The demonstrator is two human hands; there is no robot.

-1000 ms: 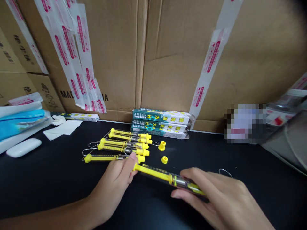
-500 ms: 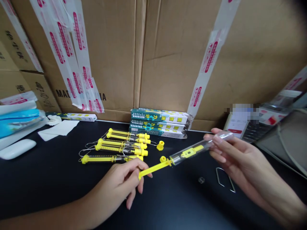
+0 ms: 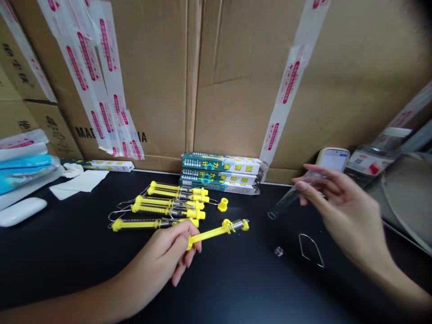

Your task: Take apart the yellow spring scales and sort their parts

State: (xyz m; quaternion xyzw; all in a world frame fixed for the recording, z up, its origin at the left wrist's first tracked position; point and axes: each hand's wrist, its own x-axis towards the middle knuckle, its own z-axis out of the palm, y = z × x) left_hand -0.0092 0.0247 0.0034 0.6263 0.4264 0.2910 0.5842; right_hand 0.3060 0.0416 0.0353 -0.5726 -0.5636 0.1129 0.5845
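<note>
Between the thumb and fingers of my left hand is the yellow inner rod of a spring scale, pointing right, with a metal spring near its far end. My right hand grips a clear plastic tube, its open end tilted down to the left, apart from the rod. Several assembled yellow spring scales with wire hooks lie just beyond my left hand. A yellow end cap stands to their right. Below my right hand rest a small coiled spring and a bent wire hook.
Stacked green and white boxes stand against a large cardboard carton. At left are a blue tissue pack, white paper and a white mouse-like object. A phone and clear bottle stand at right.
The clear tube has come off the yellow rod, drawn away to the right by my right hand. The rod's spring end is now bare. My left hand still holds the rod.
</note>
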